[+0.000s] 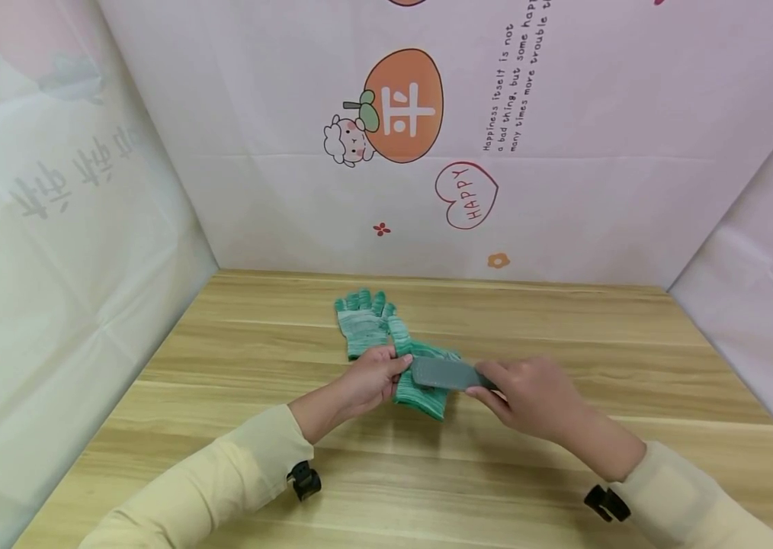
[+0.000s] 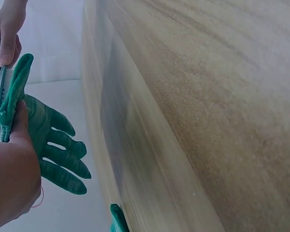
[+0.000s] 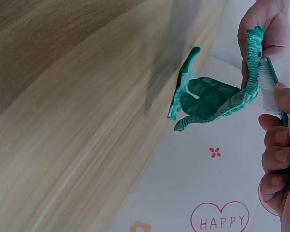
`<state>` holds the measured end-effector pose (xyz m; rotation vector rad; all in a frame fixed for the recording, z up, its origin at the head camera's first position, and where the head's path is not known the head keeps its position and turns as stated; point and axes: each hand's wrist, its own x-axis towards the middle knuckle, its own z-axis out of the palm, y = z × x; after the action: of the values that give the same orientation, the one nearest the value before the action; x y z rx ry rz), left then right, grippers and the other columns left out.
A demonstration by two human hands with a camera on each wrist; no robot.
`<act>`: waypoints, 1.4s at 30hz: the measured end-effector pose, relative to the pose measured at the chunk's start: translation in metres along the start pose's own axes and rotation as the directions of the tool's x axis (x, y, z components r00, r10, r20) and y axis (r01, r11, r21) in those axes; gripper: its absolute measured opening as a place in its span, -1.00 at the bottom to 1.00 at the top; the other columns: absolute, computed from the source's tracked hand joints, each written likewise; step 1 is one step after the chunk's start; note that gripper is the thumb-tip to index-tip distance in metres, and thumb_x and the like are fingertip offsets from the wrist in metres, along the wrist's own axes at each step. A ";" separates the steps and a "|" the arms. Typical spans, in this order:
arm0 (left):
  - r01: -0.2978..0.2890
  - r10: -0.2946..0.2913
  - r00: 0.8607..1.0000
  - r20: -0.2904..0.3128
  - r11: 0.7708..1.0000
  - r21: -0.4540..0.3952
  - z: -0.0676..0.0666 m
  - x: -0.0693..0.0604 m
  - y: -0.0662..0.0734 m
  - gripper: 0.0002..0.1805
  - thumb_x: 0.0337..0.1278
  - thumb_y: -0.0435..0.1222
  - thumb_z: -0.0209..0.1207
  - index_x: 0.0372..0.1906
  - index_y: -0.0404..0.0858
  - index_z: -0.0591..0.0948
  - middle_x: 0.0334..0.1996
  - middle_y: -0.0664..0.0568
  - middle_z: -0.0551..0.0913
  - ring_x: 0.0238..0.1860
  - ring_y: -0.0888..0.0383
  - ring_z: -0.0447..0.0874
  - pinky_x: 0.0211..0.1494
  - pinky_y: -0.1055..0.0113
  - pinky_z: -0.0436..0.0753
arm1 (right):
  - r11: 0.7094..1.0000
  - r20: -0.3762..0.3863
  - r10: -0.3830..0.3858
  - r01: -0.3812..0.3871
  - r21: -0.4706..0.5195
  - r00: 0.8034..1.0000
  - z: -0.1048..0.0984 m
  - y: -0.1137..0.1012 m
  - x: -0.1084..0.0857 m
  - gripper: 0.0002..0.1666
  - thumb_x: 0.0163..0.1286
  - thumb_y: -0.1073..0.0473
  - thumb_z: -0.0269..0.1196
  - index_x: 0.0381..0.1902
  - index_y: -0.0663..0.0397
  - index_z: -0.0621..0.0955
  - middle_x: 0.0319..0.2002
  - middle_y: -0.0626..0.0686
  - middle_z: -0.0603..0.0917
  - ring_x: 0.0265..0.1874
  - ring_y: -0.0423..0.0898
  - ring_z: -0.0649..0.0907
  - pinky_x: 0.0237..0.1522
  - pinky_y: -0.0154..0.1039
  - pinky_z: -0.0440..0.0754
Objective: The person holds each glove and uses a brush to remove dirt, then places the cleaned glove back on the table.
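Observation:
My left hand [image 1: 374, 378] grips a green-and-white knit glove [image 1: 422, 402] by its side and holds it raised off the table. The glove's fingers [image 2: 63, 169] droop away, as the left wrist view shows. In my right hand [image 1: 539, 398] is a brush with a flat grey-green back [image 1: 443, 374], its handle wrapped by the curled fingers. White bristles [image 3: 268, 89] face the glove's fabric and touch it in the right wrist view. A second matching glove [image 1: 363, 329] lies flat on the table just behind, fingers pointing to the far side.
The wood-grain table [image 1: 256, 335] runs back to a white printed cloth wall [image 1: 277, 206]. Similar cloth hangs along the left and right sides. A black band [image 1: 304, 480] hangs by the left cuff, and another black band [image 1: 607, 503] by the right cuff.

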<state>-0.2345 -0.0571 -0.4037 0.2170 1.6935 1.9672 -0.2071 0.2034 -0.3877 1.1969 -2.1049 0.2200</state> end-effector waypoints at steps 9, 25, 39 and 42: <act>0.004 -0.004 1.000 -0.004 1.000 -0.003 0.000 0.000 0.001 -0.78 0.54 -0.33 -0.14 -0.34 -0.28 0.35 -0.58 0.07 0.34 -0.70 0.27 0.03 -0.56 0.42 0.08 | 0.999 0.037 -0.011 0.009 0.053 0.999 -0.006 -0.002 -0.002 -0.44 0.54 -0.21 -0.06 -0.41 0.11 0.54 -0.73 -0.21 0.36 -0.78 -0.39 0.21 -0.73 -0.52 0.06; -0.021 0.020 0.999 -0.039 1.000 -0.015 -0.003 0.003 0.002 -0.73 0.53 -0.32 -0.10 -0.42 -0.25 0.32 -0.66 0.10 0.26 -0.72 0.27 -0.02 -0.56 0.40 0.06 | 0.996 0.025 -0.033 0.030 0.080 0.999 -0.010 0.000 -0.008 -0.46 0.54 -0.20 -0.04 -0.33 0.11 0.60 -0.64 -0.15 0.54 -0.76 -0.39 0.36 -0.75 -0.48 0.28; -0.029 0.029 1.000 0.008 0.999 -0.023 0.000 0.003 0.002 -0.78 0.54 -0.35 -0.14 -0.34 -0.29 0.35 -0.53 0.05 0.38 -0.61 0.28 0.22 -0.49 0.44 0.29 | 1.000 -0.030 0.013 -0.014 -0.024 0.999 -0.006 0.009 -0.002 -0.43 0.53 -0.26 -0.10 -0.39 0.05 0.52 -0.70 -0.23 0.34 -0.78 -0.38 0.20 -0.76 -0.47 0.06; -0.020 0.020 1.000 -0.001 1.000 -0.015 0.001 0.003 0.001 -0.81 0.54 -0.35 -0.15 -0.19 -0.37 0.43 -0.44 0.02 0.51 -0.58 0.30 0.32 -0.48 0.47 0.35 | 1.000 -0.050 -0.004 0.003 -0.016 0.999 0.000 0.005 0.000 -0.44 0.54 -0.25 -0.09 -0.40 0.05 0.52 -0.70 -0.23 0.34 -0.77 -0.37 0.21 -0.76 -0.47 0.06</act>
<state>-0.2368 -0.0549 -0.4034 0.2283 1.6829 1.9934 -0.2112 0.2062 -0.3862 1.1740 -2.0573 0.2295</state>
